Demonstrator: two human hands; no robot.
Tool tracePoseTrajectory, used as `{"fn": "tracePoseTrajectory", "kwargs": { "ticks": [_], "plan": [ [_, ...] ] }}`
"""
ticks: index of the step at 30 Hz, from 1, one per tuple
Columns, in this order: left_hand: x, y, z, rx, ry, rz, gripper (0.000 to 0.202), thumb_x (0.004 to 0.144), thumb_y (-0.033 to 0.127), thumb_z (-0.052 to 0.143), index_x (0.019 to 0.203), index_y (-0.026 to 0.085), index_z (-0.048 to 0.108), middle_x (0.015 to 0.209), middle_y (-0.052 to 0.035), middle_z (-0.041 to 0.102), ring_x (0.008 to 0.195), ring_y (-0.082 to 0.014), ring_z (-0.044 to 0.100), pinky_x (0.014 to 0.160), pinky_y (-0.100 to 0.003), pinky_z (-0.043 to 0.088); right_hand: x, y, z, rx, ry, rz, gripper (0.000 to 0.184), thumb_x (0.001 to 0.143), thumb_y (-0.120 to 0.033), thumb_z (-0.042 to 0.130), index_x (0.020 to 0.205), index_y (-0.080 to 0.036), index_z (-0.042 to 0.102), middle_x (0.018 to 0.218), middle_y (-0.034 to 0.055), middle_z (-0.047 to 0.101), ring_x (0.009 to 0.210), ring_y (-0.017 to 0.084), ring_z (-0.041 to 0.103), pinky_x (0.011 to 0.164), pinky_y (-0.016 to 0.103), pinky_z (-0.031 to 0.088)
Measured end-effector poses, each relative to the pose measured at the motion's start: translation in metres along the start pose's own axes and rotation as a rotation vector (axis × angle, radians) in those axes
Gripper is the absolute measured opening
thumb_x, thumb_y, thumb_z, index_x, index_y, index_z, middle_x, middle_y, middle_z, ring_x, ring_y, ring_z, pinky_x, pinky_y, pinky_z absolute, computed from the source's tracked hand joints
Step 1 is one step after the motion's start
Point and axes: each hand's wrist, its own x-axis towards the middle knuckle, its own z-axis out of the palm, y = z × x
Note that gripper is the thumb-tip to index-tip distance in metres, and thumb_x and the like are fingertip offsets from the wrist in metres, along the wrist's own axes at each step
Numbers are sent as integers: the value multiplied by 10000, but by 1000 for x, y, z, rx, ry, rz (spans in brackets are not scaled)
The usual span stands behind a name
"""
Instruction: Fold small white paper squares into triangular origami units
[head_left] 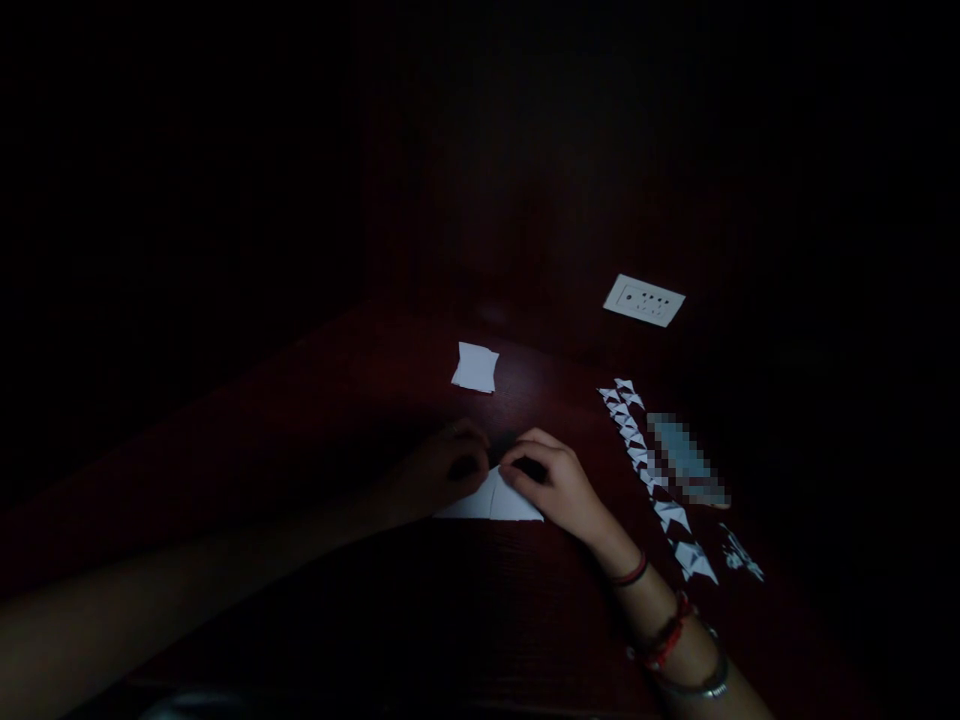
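Observation:
A white sheet of paper (517, 503) with a crease down its middle lies on the dark red table in front of me. My left hand (457, 465) is in shadow, with thumb and fingers curled together at the paper's far left edge. Close beside it, my right hand (551, 475) pinches the far edge near the crease between thumb and fingertips. The two hands' fingertips almost meet there. Bracelets circle the right wrist.
Beyond the hands lies a small stack of white paper squares (476, 368). On the right stands a row of folded paper pieces (630, 433), beside a blurred-out oblong object (688, 460) and some small white scraps (741, 555). A socket plate (645, 301) sits behind.

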Motion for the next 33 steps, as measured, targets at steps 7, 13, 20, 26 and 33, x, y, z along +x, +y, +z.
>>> {"fn": "tracePoseTrajectory", "kwargs": {
  "ticks": [7, 13, 20, 26, 33],
  "plan": [
    [-1, 9, -1, 16, -50, -20, 77, 756, 167, 503, 736, 173, 577, 968, -23, 495, 915, -164, 487, 828, -278, 383, 1, -1, 3, 53, -35, 44, 113, 762, -111, 492, 678, -168, 540, 715, -2, 494, 694, 114, 484, 633, 222, 375],
    [-3, 8, -2, -4, -68, -19, 67, 760, 166, 515, 742, 174, 579, 964, -16, 489, 914, -154, 490, 817, -262, 384, 1, 8, 5, 174, -49, 158, 173, 817, -211, 471, 680, -160, 564, 721, 7, 521, 716, 121, 495, 666, 239, 387],
    [-5, -1, 2, -19, -53, -3, 75, 763, 156, 507, 751, 180, 577, 968, -18, 484, 914, -155, 486, 813, -266, 390, 0, 10, -2, 153, -80, 155, 124, 779, -200, 530, 684, -156, 597, 706, 5, 549, 695, 119, 498, 644, 241, 383],
    [-3, 6, -1, 2, -75, -19, 72, 761, 156, 510, 746, 173, 578, 961, -23, 483, 913, -156, 486, 805, -264, 392, -1, 6, 1, 166, -100, 147, 85, 738, -127, 533, 681, -154, 590, 702, 1, 543, 684, 114, 496, 635, 235, 377],
    [-3, 1, 3, -15, -57, 0, 71, 767, 178, 503, 749, 181, 571, 971, -16, 488, 924, -157, 483, 819, -277, 390, 0, 11, 8, 174, -66, 160, 111, 715, -99, 508, 626, -159, 538, 656, -20, 483, 645, 102, 465, 595, 217, 362]
  ]
}}
